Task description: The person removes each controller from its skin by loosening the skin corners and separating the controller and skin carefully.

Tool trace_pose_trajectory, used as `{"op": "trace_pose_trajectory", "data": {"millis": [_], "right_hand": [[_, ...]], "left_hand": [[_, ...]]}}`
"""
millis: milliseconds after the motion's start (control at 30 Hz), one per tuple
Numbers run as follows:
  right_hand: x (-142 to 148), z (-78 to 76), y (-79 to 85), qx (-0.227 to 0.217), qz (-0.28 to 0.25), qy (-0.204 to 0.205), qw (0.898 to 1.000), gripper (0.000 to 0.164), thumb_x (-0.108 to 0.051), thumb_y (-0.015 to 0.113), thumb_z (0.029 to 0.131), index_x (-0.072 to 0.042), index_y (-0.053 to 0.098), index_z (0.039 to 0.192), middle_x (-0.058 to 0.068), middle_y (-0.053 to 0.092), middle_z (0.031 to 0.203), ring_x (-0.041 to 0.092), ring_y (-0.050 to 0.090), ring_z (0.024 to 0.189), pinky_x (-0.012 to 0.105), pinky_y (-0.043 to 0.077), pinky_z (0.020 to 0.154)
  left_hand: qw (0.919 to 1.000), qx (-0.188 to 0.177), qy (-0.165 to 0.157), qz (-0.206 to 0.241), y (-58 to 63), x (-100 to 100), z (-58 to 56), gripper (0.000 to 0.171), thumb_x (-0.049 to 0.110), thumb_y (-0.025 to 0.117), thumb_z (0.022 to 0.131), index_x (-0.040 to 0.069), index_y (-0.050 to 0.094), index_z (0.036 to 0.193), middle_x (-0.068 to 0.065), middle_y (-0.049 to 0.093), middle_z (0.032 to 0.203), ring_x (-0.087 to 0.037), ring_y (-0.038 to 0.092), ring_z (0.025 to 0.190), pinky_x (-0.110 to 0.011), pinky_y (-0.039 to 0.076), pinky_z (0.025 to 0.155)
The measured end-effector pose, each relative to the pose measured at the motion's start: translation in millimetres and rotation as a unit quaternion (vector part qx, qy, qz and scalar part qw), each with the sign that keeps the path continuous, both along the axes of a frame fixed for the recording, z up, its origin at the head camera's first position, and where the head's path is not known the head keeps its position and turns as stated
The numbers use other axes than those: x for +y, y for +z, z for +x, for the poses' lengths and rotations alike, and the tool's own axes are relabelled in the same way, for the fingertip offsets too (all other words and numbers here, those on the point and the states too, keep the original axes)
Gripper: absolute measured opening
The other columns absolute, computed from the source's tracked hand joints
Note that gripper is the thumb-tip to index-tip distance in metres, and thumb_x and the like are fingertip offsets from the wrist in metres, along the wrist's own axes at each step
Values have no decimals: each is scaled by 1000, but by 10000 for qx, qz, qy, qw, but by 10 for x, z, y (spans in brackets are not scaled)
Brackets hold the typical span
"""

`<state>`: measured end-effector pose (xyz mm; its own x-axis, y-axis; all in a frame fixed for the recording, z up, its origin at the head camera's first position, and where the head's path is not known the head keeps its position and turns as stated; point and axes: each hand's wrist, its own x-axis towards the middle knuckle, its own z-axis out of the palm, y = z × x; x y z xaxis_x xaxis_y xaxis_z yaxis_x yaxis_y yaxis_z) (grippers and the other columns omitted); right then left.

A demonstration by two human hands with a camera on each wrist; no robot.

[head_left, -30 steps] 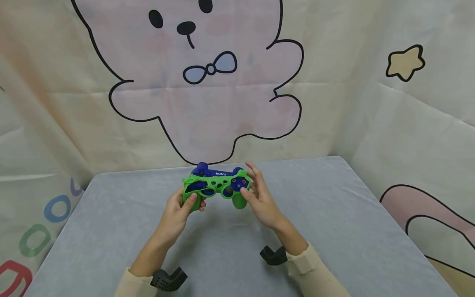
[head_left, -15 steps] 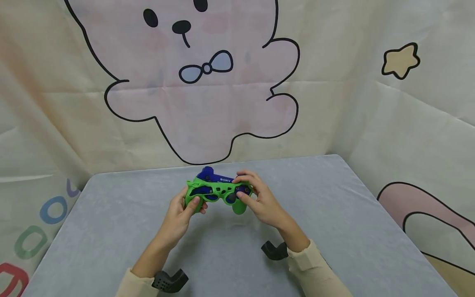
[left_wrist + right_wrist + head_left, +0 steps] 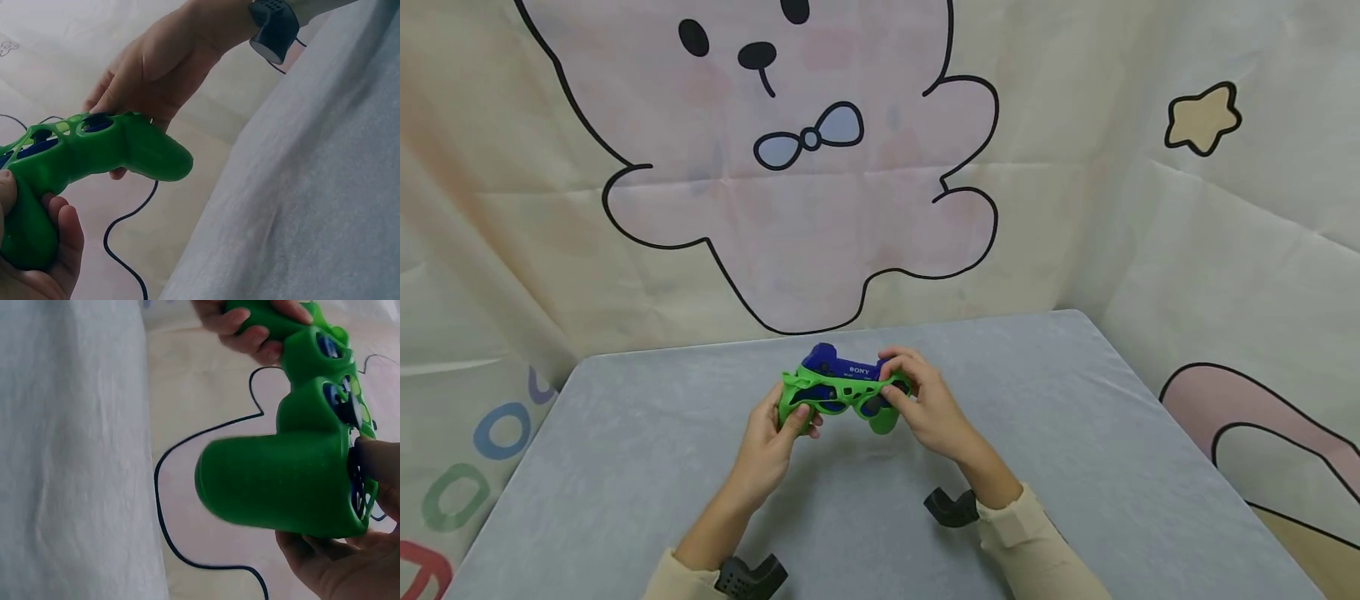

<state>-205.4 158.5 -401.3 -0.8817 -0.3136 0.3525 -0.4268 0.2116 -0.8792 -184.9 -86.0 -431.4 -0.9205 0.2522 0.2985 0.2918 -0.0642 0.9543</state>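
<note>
Above the table, a blue game controller with a green silicone cover [image 3: 842,387] is held between both hands. The blue top part [image 3: 859,369], marked SONY, shows bare beyond the cover's upper edge. My left hand [image 3: 763,454] grips the left handle, thumb on the front and fingers wrapped beneath. On the other side, my right hand [image 3: 936,417] pinches the right end, its thumb on the front by the stick and its fingers bent over the upper edge. In the right wrist view, the right handle [image 3: 269,481] sits fully inside the green cover.
A grey cloth-covered table [image 3: 647,475] lies below the hands. Behind it hangs a cream curtain with a large cartoon bear [image 3: 820,225]. Each wrist carries a black camera mount, such as the left one [image 3: 752,577].
My right hand's raised fingers have come down and bent over the controller's upper right edge. The controller has shifted slightly lower in view. The left hand keeps its grip.
</note>
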Motion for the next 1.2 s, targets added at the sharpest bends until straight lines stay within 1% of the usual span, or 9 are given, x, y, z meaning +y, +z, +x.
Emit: {"op": "trace_pose_trajectory", "data": {"millis": [233, 500, 567, 667, 800, 933, 1033, 1133, 1200], "right_hand": [[-11, -18, -5, -271, -498, 225, 9981, 15, -10, 56, 103, 5, 55, 100, 25, 50, 140, 45, 42, 137, 19, 43, 100], [-51, 21, 25, -706, -808, 55, 9942, 19, -7, 54, 104, 11, 56, 100, 25, 46, 144, 41, 40, 139, 17, 45, 98], [-47, 32, 35, -766, -898, 101, 9930, 17, -8, 54, 104, 8, 56, 101, 24, 45, 146, 42, 40, 139, 19, 45, 98], [-33, 39, 47, -963, -1206, 255, 9877, 7, -8, 54, 104, -6, 58, 99, 23, 41, 151, 39, 40, 137, 20, 45, 99], [-18, 47, 73, -1242, -1783, 534, 9747, 21, -8, 51, 105, -24, 61, 95, 21, 32, 159, 36, 38, 135, 18, 47, 98], [-20, 73, 106, -1103, -1795, 591, 9758, 20, -11, 52, 105, -25, 61, 95, 19, 27, 163, 38, 32, 143, 17, 44, 103], [-33, 89, 119, -755, -1529, 577, 9837, 8, -10, 56, 104, -13, 61, 98, 18, 28, 162, 42, 26, 149, 25, 42, 109], [-44, 97, 113, -448, -1257, 687, 9887, 10, -8, 57, 102, 2, 58, 100, 18, 28, 162, 44, 24, 150, 47, 38, 116], [-49, 97, 101, -318, -1058, 773, 9909, 13, -6, 59, 100, 6, 59, 100, 17, 28, 163, 43, 22, 151, 61, 30, 119]], "left_hand": [[9992, 171, 193, -298, -20, 20, -6, 24, 12, 44, 109, -4, 51, 125, -15, 60, 88, -9, 58, 75, -27, 55, 66], [9955, 438, 644, -548, -45, 71, -13, 17, 9, 49, 106, -2, 56, 119, -14, 60, 84, -9, 57, 70, -28, 51, 60], [9952, 409, 742, -498, -45, 87, -11, 17, 9, 50, 106, -1, 56, 118, -13, 59, 82, -9, 56, 69, -29, 51, 59], [9952, 310, 865, -337, -37, 105, -10, 17, 8, 51, 106, -2, 56, 118, -14, 59, 81, -10, 55, 68, -26, 49, 59], [9941, 207, 1039, -230, -19, 125, -19, 17, 8, 52, 105, -2, 57, 117, -15, 59, 81, -17, 56, 67, -26, 48, 59], [9911, 226, 1302, -183, -2, 128, -21, 14, 9, 52, 105, -1, 58, 113, -11, 58, 78, -23, 56, 67, -24, 47, 59], [9879, 310, 1515, -74, 17, 122, -12, 13, 9, 52, 105, -2, 57, 112, -10, 58, 77, -20, 55, 67, -22, 47, 60], [9849, 333, 1695, 83, 30, 112, -6, 14, 7, 51, 105, -4, 56, 113, -9, 57, 77, -15, 55, 66, -23, 49, 62], [9828, 256, 1816, 234, 35, 102, -4, 16, 7, 51, 105, -4, 56, 115, -8, 57, 76, -11, 55, 67, -23, 49, 62]]}}
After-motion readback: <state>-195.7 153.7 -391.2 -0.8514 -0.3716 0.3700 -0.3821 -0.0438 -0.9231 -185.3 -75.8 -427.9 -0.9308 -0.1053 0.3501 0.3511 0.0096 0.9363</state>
